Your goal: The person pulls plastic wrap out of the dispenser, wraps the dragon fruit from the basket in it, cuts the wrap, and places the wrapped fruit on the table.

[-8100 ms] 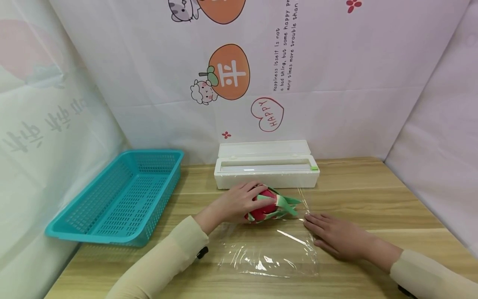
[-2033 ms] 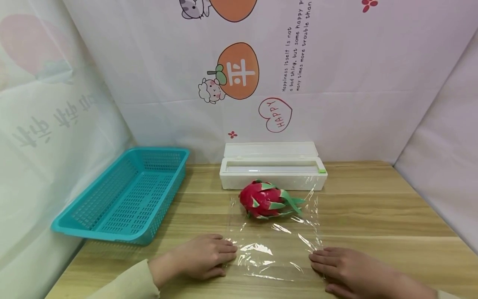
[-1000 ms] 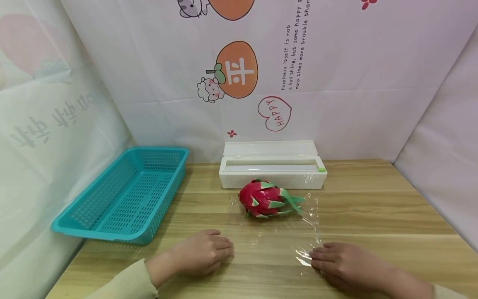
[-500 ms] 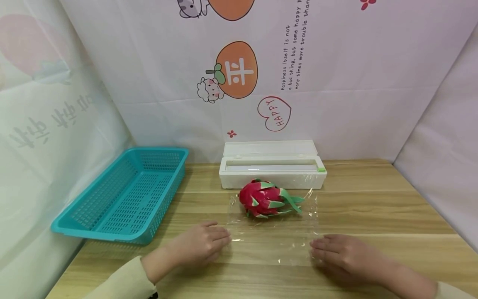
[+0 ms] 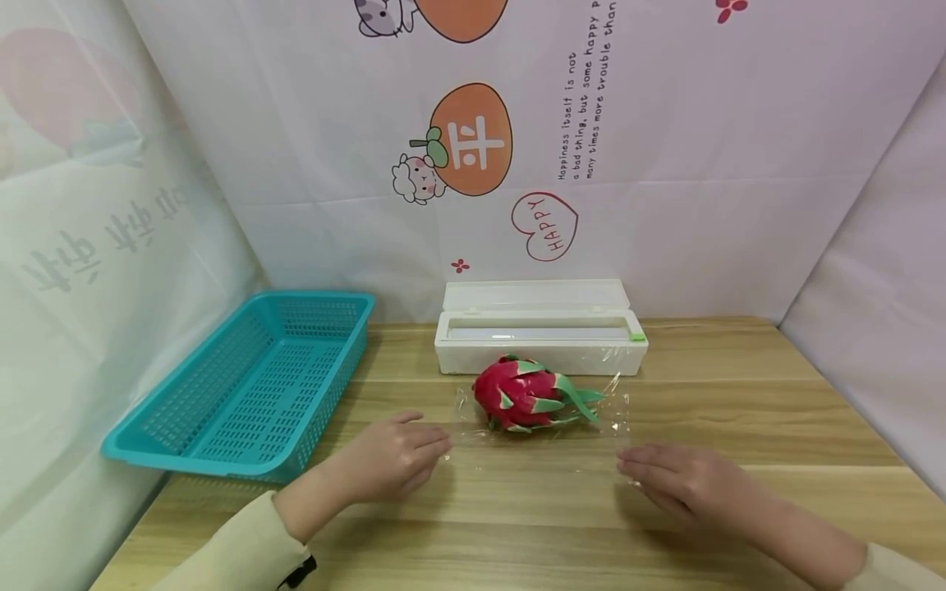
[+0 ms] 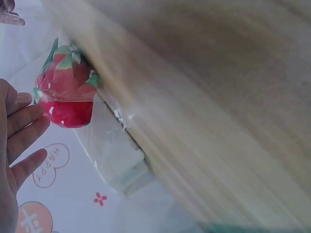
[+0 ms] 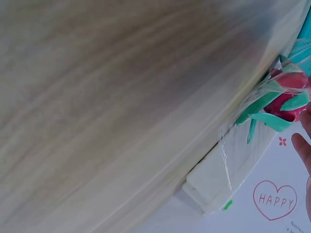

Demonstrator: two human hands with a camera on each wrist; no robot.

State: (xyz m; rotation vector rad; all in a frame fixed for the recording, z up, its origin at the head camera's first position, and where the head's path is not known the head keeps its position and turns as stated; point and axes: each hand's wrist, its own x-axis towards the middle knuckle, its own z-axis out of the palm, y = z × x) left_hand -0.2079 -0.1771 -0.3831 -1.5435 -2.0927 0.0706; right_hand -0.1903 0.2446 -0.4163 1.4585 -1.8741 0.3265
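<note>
A red dragon fruit (image 5: 521, 394) with green scales lies on its side on a sheet of clear cling film (image 5: 617, 414). The sheet's near edge is lifted off the table, stretched between both hands. At its left corner, my left hand (image 5: 392, 458) pinches the film between thumb and forefinger, other fingers spread, as the left wrist view shows (image 6: 22, 131). At the right corner, my right hand (image 5: 695, 486) pinches the film. Only some fingertips of that hand (image 7: 303, 141) show in the right wrist view. Neither hand touches the fruit.
Behind the fruit stands a white cling film dispenser (image 5: 543, 359) with its lid up and a green slider (image 5: 637, 337) at the right end. A turquoise plastic basket (image 5: 199, 467) sits at the left. White printed cloth (image 5: 665, 205) encloses the wooden table (image 5: 517, 542).
Both hands, first flat by the sheet's near corners, have taken hold of the film, raised its near edge and moved it away from me toward the dragon fruit. Earlier, my left hand let go of the fruit.
</note>
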